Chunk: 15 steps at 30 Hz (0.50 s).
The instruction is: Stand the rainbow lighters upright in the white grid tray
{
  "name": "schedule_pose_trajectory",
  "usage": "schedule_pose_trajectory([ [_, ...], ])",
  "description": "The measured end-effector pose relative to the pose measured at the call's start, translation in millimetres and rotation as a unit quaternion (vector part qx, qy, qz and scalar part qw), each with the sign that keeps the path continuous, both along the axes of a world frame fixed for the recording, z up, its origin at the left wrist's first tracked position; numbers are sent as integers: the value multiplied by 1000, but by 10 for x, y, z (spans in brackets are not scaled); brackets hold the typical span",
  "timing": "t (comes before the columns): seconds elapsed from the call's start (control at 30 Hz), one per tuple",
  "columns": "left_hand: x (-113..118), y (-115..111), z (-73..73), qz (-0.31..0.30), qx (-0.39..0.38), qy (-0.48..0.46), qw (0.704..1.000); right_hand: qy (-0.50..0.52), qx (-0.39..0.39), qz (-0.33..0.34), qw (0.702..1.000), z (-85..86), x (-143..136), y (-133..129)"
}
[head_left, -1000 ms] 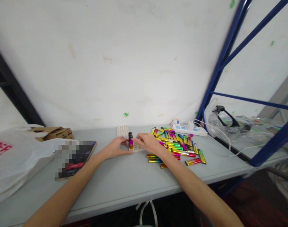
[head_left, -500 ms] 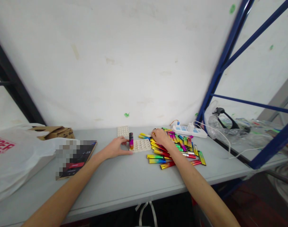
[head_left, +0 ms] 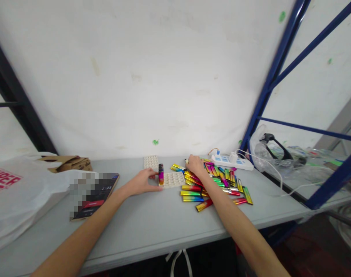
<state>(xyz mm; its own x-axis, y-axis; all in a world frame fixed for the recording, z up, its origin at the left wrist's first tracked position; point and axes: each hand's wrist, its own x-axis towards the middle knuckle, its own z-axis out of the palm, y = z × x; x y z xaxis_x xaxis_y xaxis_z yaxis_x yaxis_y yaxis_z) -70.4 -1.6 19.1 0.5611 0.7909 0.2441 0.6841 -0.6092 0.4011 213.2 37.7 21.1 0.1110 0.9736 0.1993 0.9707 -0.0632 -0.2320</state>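
The left hand's (head_left: 141, 182) fingers and thumb stand apart, curved beside the upright lighters (head_left: 161, 175) at the nearest end of the white tray (head_left: 174, 179). The right hand's (head_left: 195, 165) fingers bend over the lighter pile (head_left: 191, 188); whether they grip anything cannot be told. The lighters look light, stiff, slick; a mid-body pinch should suit.

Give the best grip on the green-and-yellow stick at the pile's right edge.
Pinch the green-and-yellow stick across its far half, probably from above right: it's slim, lies rightmost in the pile, and a red-and-yellow stick crowds its near half from the left.
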Motion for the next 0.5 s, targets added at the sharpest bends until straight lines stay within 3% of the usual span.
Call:
schedule_pose_trajectory([
  [0.27, 6, -8, 5, -3, -1, -9, 1000, 92, 19, 110, 990, 136, 91, -54],
  [0.33, 4, -8, 5, -7, -1, -9, 1000, 154, 25, 135, 979, 185, 96, -109],
  [0.4, 1, -8, 5, -10, -3, -8, 1000, 289, 30, 162, 943, 212, 75, -175],
  [0.5, -3, -7, 5, -12, -1, -2, 1000, 504, 18, 204, 839, 229, -16, -282],
])
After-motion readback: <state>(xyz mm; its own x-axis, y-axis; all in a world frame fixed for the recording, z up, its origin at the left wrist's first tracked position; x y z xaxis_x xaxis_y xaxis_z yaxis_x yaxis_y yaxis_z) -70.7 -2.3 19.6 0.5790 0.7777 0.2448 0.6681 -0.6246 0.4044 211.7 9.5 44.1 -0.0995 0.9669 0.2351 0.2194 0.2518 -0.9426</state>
